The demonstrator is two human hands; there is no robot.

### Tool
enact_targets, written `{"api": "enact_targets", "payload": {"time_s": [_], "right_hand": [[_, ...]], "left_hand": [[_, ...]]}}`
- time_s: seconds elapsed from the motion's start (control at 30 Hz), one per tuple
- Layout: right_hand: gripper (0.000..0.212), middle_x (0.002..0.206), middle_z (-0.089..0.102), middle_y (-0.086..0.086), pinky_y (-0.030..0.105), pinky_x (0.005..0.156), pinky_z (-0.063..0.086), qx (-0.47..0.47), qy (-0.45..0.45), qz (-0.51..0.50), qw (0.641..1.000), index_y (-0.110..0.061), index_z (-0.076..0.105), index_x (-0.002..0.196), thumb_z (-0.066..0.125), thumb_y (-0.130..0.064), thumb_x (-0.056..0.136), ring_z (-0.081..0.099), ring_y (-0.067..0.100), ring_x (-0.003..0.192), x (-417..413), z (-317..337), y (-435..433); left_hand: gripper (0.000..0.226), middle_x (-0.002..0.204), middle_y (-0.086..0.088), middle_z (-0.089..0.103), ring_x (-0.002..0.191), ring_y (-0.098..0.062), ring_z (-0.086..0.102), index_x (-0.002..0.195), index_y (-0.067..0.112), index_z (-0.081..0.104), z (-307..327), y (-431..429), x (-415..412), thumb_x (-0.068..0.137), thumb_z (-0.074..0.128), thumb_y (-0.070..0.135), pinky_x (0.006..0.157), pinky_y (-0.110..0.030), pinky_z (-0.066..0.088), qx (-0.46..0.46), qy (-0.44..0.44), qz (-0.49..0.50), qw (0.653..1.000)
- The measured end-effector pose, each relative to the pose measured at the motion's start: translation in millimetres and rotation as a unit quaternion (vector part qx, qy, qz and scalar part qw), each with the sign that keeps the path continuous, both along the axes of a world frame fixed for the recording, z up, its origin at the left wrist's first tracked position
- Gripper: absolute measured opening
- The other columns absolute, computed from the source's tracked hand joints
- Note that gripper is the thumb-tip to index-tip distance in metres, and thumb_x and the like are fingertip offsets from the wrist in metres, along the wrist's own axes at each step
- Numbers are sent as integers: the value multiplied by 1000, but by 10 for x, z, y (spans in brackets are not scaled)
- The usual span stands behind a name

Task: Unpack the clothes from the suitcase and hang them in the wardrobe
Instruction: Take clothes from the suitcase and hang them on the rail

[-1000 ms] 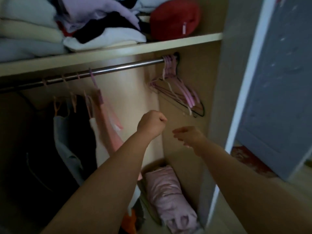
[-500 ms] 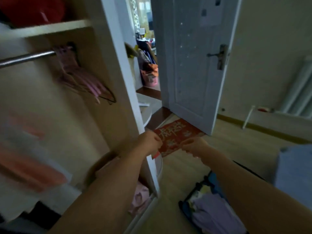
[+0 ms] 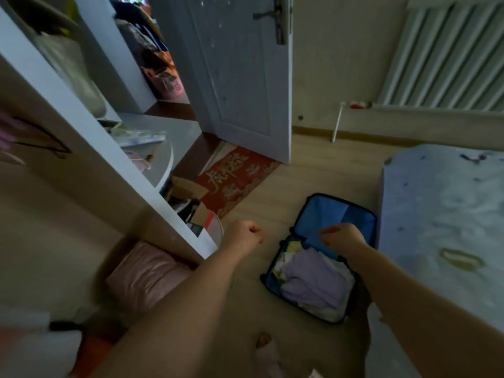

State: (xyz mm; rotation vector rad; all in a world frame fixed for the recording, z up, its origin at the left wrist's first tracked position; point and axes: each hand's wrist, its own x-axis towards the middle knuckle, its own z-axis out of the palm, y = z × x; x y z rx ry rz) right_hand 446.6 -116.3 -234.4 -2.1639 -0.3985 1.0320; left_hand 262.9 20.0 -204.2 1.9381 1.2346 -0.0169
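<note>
Holding left hand (image 3: 242, 237) fisted and empty at frame centre; hanging right hand (image 3: 344, 237), fingers loosely curling, empty, over open suitcase (image 3: 336, 212), lower centre.

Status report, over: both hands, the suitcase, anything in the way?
Left hand fisted, empty; right hand loosely curled, empty. Suitcase open on floor, purple garment on top. Nothing blocks the reach.

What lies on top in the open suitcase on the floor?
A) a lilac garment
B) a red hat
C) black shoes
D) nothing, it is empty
A: a lilac garment tops the pile of clothes in the suitcase, whose blue lid lies open.
</note>
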Motion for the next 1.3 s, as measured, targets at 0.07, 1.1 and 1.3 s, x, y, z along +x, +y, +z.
{"api": "enact_targets", "payload": {"time_s": [0.07,1.1,1.3], "right_hand": [[14,82,64,5,27,65,49,-14,15,-20,1000,-12,72,93,61,-8,86,59,20,76,17,-166,-56],[24,118,62,12,36,90,50,-236,71,-66,967,-18,66,112,56,-15,90,58,30,105,932,-4149,-96],[54,137,45,16,39,103,41,-256,128,-136,948,-8,39,138,59,-16,89,47,32,122,879,-5032,-232]], "left_hand": [[14,87,-2,67,86,-19,62,81,15,68,-188,15,46,89,59,23,72,-28,47,-13,8,-15,1000],[16,90,-3,71,84,-19,64,81,16,68,-4269,132,1411,92,58,23,67,-24,46,-142,66,-1,988],[16,84,4,66,77,-10,59,82,19,65,-5026,-5,1381,93,55,24,53,-16,38,-168,79,-30,982]]}}
